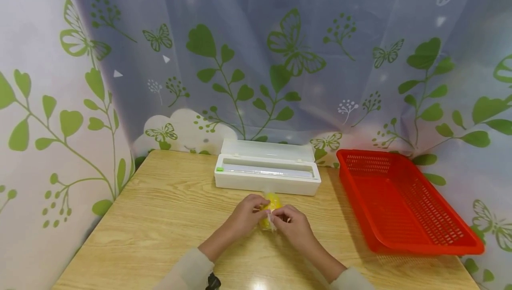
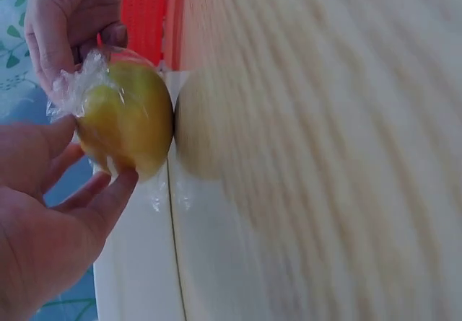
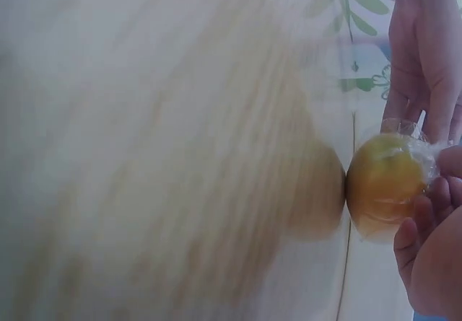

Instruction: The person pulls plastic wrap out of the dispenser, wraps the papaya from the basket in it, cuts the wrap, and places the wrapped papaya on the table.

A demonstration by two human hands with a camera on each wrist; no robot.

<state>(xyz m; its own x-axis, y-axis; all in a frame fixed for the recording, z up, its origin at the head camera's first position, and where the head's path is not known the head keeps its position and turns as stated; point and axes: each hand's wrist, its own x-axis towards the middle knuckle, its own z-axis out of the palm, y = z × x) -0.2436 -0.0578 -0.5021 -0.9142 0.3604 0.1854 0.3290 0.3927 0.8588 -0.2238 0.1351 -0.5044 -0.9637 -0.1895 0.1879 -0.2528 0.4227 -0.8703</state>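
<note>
A yellow fruit wrapped in clear cling film rests on the table between my hands. My left hand holds it from the left, its fingertips against the fruit's side in the left wrist view. On the right, my right hand pinches the bunched film over the top of the fruit. The right wrist view shows the same fruit with crumpled film gathered at its upper side, partly hidden by the right fingers.
Just behind the hands stands a white cling film box, its translucent lid raised and a film roll inside. A red plastic basket sits at the right of the wooden table. A patterned curtain hangs behind.
</note>
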